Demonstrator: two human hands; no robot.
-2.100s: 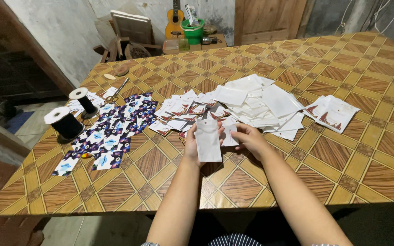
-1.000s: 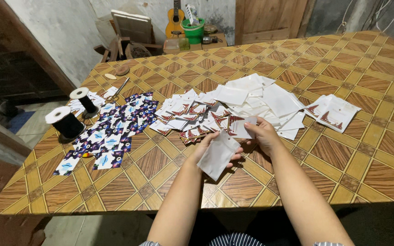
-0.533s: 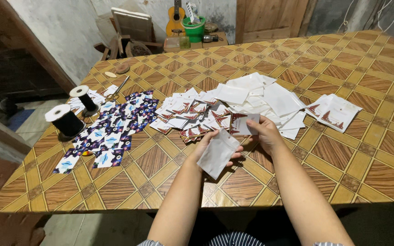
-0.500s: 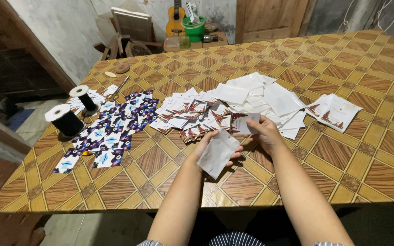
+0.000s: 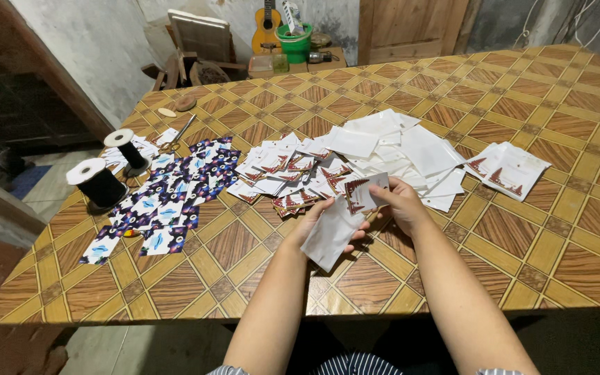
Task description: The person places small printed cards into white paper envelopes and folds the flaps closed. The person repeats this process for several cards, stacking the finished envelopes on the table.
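My left hand (image 5: pixel 317 217) holds a clear white plastic sleeve (image 5: pixel 331 235) just above the table's near side. My right hand (image 5: pixel 401 202) grips a white card with a red-brown pattern (image 5: pixel 364 192) at the sleeve's upper end. Right behind both hands lies a heap of similar patterned cards (image 5: pixel 289 173), and behind that a pile of plain white sleeves (image 5: pixel 401 146).
The table (image 5: pixel 550 229) wears a brown tile-pattern cloth. Blue patterned cards (image 5: pixel 168 198) spread at the left beside two spools of black cord (image 5: pixel 98 184) and scissors (image 5: pixel 178 135). A small stack of packed cards (image 5: pixel 508 167) lies at the right. A guitar (image 5: pixel 267 28) and green bucket (image 5: pixel 295 42) stand beyond.
The sleeve, held upright in both hands before, now lies tilted in my left hand. My right hand reached to the heap and brought a patterned card to the sleeve.
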